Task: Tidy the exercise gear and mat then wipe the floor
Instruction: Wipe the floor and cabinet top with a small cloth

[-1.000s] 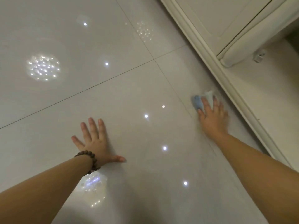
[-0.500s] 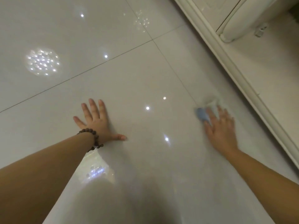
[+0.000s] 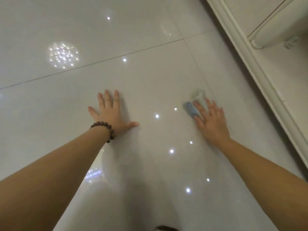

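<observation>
A glossy pale grey tiled floor [image 3: 150, 77] fills the view, mirroring small ceiling lights, with a cream moulded skirting board [image 3: 260, 75] running along its right edge below a cream cabinet door [image 3: 275, 17]. No exercise gear or mat is in sight, so the work looks to be at the wiping stage.

The right hand [image 3: 211, 122] lies flat with straight fingers, pressing a small blue and pale cleaning cloth [image 3: 191, 109] against the tile; the cloth sticks out past the fingertips and is blurred. The left hand [image 3: 111, 112], with a dark wooden bead bracelet [image 3: 105, 130] at the wrist, is spread open, palm down on the floor, apparently as a prop for body weight.

The risks, as I judge them:
- The cloth is pinned only by downward pressure, not curled fingers, so a fast stroke could leave it behind or bunch it up.
- A shiny, possibly damp tile gives the propping palm little hold; leaning further forward could let it slide.
- A stroke towards the right could knock knuckles against the skirting.
- The bare palm may leave prints on wiped tile.
</observation>
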Action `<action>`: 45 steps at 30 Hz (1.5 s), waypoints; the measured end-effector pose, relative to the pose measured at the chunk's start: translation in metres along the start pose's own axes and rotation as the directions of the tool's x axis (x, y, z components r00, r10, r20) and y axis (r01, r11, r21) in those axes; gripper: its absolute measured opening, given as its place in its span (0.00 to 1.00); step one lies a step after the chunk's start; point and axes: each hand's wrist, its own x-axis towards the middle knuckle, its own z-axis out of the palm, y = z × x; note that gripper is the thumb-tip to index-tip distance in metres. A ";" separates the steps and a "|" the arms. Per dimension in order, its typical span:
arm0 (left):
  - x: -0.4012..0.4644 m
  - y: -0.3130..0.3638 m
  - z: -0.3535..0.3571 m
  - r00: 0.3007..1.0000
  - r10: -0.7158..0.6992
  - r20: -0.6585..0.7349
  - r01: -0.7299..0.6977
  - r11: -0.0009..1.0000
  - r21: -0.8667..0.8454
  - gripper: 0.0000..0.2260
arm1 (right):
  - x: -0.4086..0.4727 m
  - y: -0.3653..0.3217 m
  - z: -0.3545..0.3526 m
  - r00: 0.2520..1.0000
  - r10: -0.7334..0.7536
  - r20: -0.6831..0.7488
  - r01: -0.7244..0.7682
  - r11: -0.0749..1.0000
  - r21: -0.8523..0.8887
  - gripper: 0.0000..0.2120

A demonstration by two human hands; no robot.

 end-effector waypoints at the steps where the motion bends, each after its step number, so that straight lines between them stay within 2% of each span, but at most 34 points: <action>1: -0.012 -0.008 0.007 0.998 -0.051 -0.026 0.050 0.999 -0.017 0.60 | 0.005 0.016 -0.009 0.979 0.204 0.006 -0.204 0.978 0.032 0.26; 3: -0.037 -0.024 0.024 0.981 -0.192 -0.034 0.188 0.978 -0.088 0.60 | 0.024 0.005 -0.020 0.793 0.608 0.041 -0.608 0.785 0.118 0.25; 4: -0.049 -0.030 0.034 0.964 -0.266 -0.024 0.260 0.956 -0.133 0.60 | 0.032 -0.022 -0.020 0.701 0.711 0.063 -0.712 0.690 0.130 0.24; 5: -0.060 -0.036 0.042 0.945 -0.327 -0.011 0.320 0.932 -0.170 0.61 | 0.037 -0.057 -0.015 0.706 0.704 0.075 -0.708 0.695 0.126 0.24; 6: -0.070 -0.041 0.050 0.928 -0.372 0.004 0.365 0.910 -0.198 0.61 | 0.036 -0.096 -0.005 0.803 0.594 0.047 -0.595 0.794 0.126 0.24; 7: -0.078 -0.045 0.057 0.917 -0.399 0.020 0.394 0.893 -0.218 0.60 | 0.029 -0.139 0.006 0.921 0.390 -0.003 -0.386 0.913 0.130 0.24; 8: -0.085 -0.049 0.064 0.914 -0.404 0.032 0.401 0.889 -0.223 0.60 | 0.018 -0.181 0.017 0.988 0.151 -0.040 -0.146 0.983 0.112 0.24; 9: -0.089 -0.053 0.068 0.920 -0.390 0.040 0.389 0.897 -0.211 0.59 | 0.003 -0.216 0.026 0.995 -0.091 -0.037 0.094 0.992 0.079 0.24; 11: -0.092 -0.061 0.070 0.939 -0.339 0.066 0.345 0.923 -0.170 0.57 | -0.019 -0.254 0.031 0.899 -0.435 0.040 0.431 0.898 0.092 0.24; 13: -0.091 -0.070 0.068 0.951 -0.293 0.099 0.305 0.939 -0.157 0.56 | -0.008 -0.241 0.032 0.815 -0.578 0.045 0.571 0.814 0.106 0.23; 15: -0.093 -0.077 0.068 0.961 -0.255 0.106 0.269 0.950 -0.156 0.56 | 0.016 -0.197 0.034 0.886 -0.464 0.005 0.463 0.884 0.059 0.24; 17: -0.097 -0.081 0.070 0.970 -0.224 0.096 0.238 0.957 -0.165 0.55 | 0.041 -0.140 0.026 0.986 -0.166 -0.011 0.167 0.985 0.037 0.26; 18: -0.098 -0.082 0.071 0.974 -0.215 0.078 0.225 0.958 -0.178 0.54 | 0.051 -0.116 0.018 1.000 0.014 0.002 -0.014 0.999 0.052 0.27; 21: -0.103 -0.086 0.076 0.979 -0.205 -0.011 0.196 0.949 -0.246 0.51 | 0.067 -0.108 -0.001 0.890 0.453 0.049 -0.456 0.881 0.125 0.25; 22: -0.106 -0.089 0.078 0.977 -0.209 -0.047 0.190 0.945 -0.267 0.50 | 0.067 -0.125 0.000 0.857 0.512 0.059 -0.516 0.847 0.127 0.24; 23: -0.109 -0.092 0.082 0.971 -0.221 -0.089 0.188 0.941 -0.280 0.49 | 0.063 -0.151 0.005 0.867 0.495 0.061 -0.499 0.857 0.125 0.24; 25: -0.117 -0.102 0.088 0.950 -0.269 -0.158 0.214 0.931 -0.296 0.47 | 0.037 -0.213 0.024 0.977 0.213 0.002 -0.212 0.969 0.125 0.24; 26: -0.121 -0.109 0.090 0.934 -0.308 -0.182 0.245 0.921 -0.301 0.46 | 0.018 -0.245 0.034 0.999 -0.006 -0.036 0.010 0.995 0.102 0.23; 27: -0.125 -0.117 0.092 0.914 -0.354 -0.197 0.286 0.908 -0.306 0.45 | -0.003 -0.276 0.042 0.969 -0.242 -0.046 0.245 0.967 0.067 0.23; 28: -0.131 -0.127 0.094 0.894 -0.401 -0.201 0.331 0.892 -0.309 0.45 | -0.023 -0.301 0.047 0.886 -0.464 -0.018 0.464 0.884 0.050 0.23; 30: -0.143 -0.151 0.097 0.852 -0.482 -0.205 0.414 0.859 -0.300 0.43 | -0.038 -0.328 0.051 0.623 -0.781 0.047 0.776 0.625 0.083 0.22; 31: -0.151 -0.166 0.099 0.830 -0.519 -0.204 0.454 0.841 -0.294 0.43 | -0.028 -0.331 0.053 0.516 -0.854 0.065 0.849 0.520 0.094 0.22; 32: -0.159 -0.181 0.101 0.806 -0.558 -0.198 0.494 0.818 -0.295 0.42 | -0.012 -0.328 0.054 0.477 -0.876 0.075 0.871 0.483 0.088 0.22; 33: -0.169 -0.196 0.102 0.778 -0.600 -0.189 0.535 0.789 -0.302 0.43 | 0.008 -0.323 0.054 0.515 -0.855 0.059 0.852 0.519 0.067 0.22; 34: -0.177 -0.213 0.104 0.748 -0.638 -0.182 0.572 0.759 -0.310 0.44 | 0.029 -0.315 0.052 0.620 -0.783 0.048 0.781 0.622 0.051 0.24; 36: -0.194 -0.243 0.108 0.692 -0.703 -0.163 0.630 0.699 -0.337 0.47 | 0.074 -0.298 0.043 0.880 -0.472 0.044 0.471 0.881 0.042 0.28; 37: -0.201 -0.257 0.111 0.665 -0.732 -0.147 0.655 0.666 -0.357 0.48 | 0.091 -0.296 0.036 0.959 -0.281 0.046 0.277 0.959 0.065 0.28; 39: -0.210 -0.277 0.116 0.625 -0.775 -0.098 0.693 0.608 -0.388 0.51 | 0.105 -0.310 0.024 0.997 0.049 0.055 -0.055 0.991 0.124 0.26; 40: -0.213 -0.283 0.120 0.613 -0.788 -0.065 0.705 0.582 -0.405 0.52 | 0.100 -0.330 0.025 0.990 0.130 0.049 -0.135 0.983 0.123 0.25; 41: -0.213 -0.286 0.123 0.607 -0.793 -0.039 0.710 0.564 -0.421 0.53 | 0.085 -0.355 0.030 0.994 0.105 0.042 -0.109 0.988 0.110 0.24; 42: -0.212 -0.288 0.124 0.609 -0.793 -0.021 0.709 0.555 -0.435 0.54 | 0.063 -0.381 0.039 0.999 -0.033 0.030 0.029 0.994 0.108 0.24; 43: -0.210 -0.291 0.124 0.615 -0.789 -0.002 0.706 0.552 -0.444 0.55 | 0.034 -0.406 0.052 0.963 -0.271 0.014 0.268 0.958 0.100 0.23; 44: -0.209 -0.293 0.124 0.629 -0.777 0.027 0.704 0.555 -0.442 0.56 | 0.003 -0.425 0.065 0.825 -0.565 0.000 0.563 0.822 0.088 0.23; 45: -0.210 -0.296 0.123 0.646 -0.761 0.066 0.706 0.562 -0.431 0.58 | -0.025 -0.437 0.073 0.559 -0.829 0.017 0.825 0.558 0.087 0.23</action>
